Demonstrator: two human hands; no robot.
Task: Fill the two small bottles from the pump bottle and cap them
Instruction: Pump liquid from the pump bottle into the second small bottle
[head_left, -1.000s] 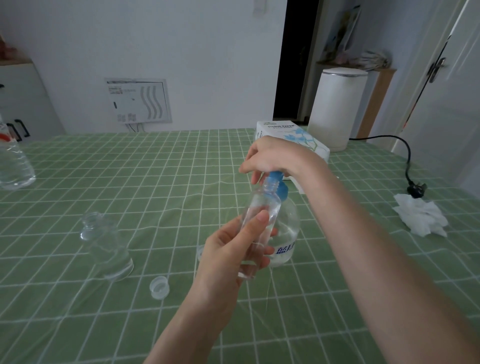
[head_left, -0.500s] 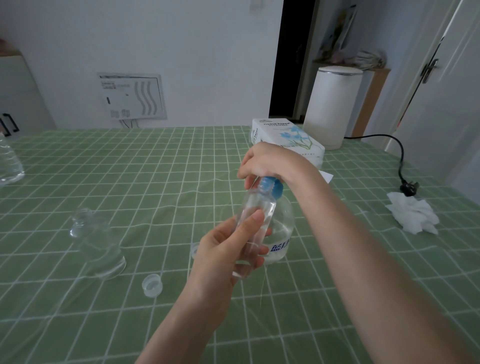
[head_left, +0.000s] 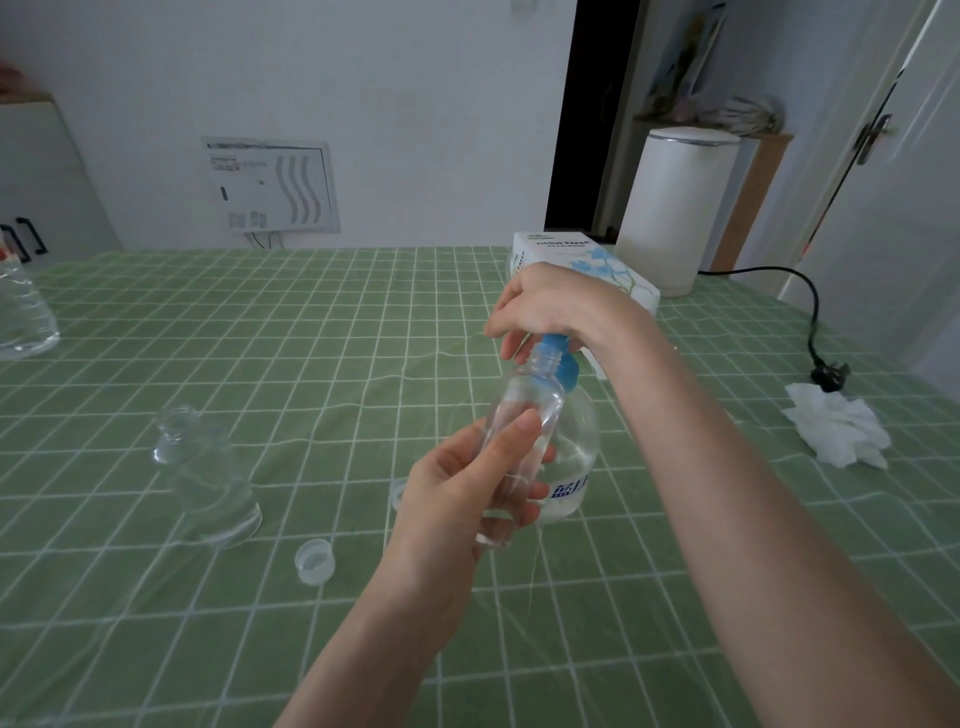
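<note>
Clear plastic with a threaded open neck, the small bottle (head_left: 524, 415) leaned in the air, its mouth just under the blue pump head (head_left: 558, 358) of the pump bottle (head_left: 571, 457), which stood on the green checked tablecloth (head_left: 311, 338). The left hand (head_left: 457, 509) gripped it, thumb across its side, fingers curled beneath. The right hand (head_left: 550, 306) curled over the pump head. The second small bottle (head_left: 208, 478) stood uncapped at the left, a loose cap (head_left: 314, 561) near it.

Left hand (head_left: 467, 493): raised, thumb up, fingers curled in a grip. Right hand (head_left: 550, 306): palm down, fingers curled, wrist bent.
</note>
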